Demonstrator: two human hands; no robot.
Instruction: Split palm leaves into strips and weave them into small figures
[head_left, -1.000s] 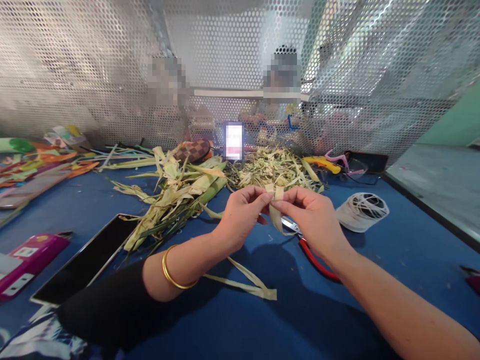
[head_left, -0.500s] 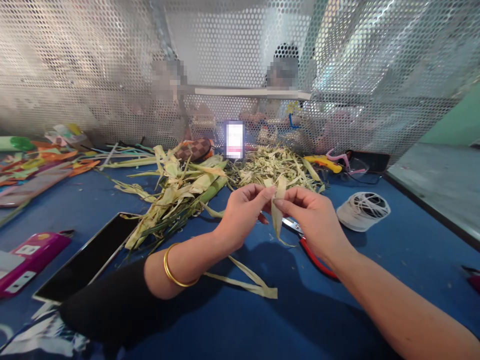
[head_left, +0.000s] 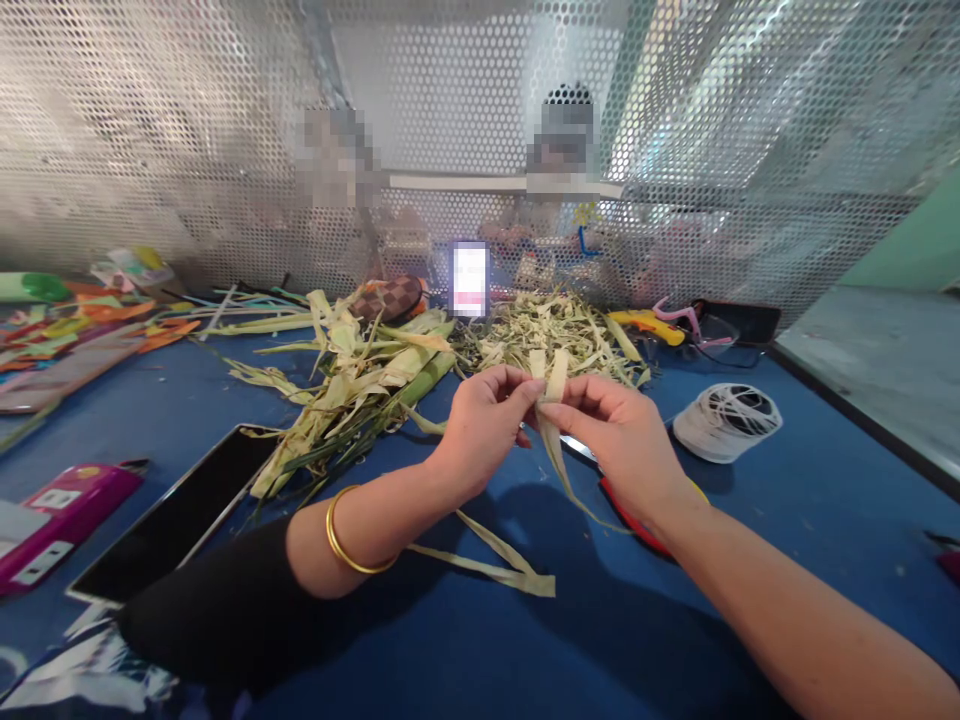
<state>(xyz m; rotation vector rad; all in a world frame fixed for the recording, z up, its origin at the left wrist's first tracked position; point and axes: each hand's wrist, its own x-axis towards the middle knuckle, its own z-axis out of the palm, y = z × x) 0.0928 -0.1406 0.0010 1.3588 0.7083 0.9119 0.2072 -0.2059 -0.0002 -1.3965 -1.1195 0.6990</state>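
Pale green corn husk strips (head_left: 556,445) are pinched between my two hands at the middle of the view. Thumb and fingers of my left hand (head_left: 491,420) close on them from the left. My right hand (head_left: 619,425) grips them from the right, thumb pressed on the front. Two short ends stick up above the fingers, and a long thin tail hangs down to the right. Scissors (head_left: 634,520) with red handles lie under my right hand, partly hidden. Below my left hand, a loose folded husk strip (head_left: 525,578) lies on the blue table (head_left: 465,660).
A heap of husks (head_left: 360,390) lies left of centre, shredded husk (head_left: 547,325) behind my hands. A spool of white string (head_left: 727,422) stands right, near a yellow glue gun (head_left: 649,325). At left are a dark tablet (head_left: 176,515) and a magenta power strip (head_left: 67,520). Perforated metal (head_left: 465,90) closes the back.
The husk strips have shifted between my fingers: two ends now stand up side by side, and the tail reaches further down and right. Both hands stay almost in place.
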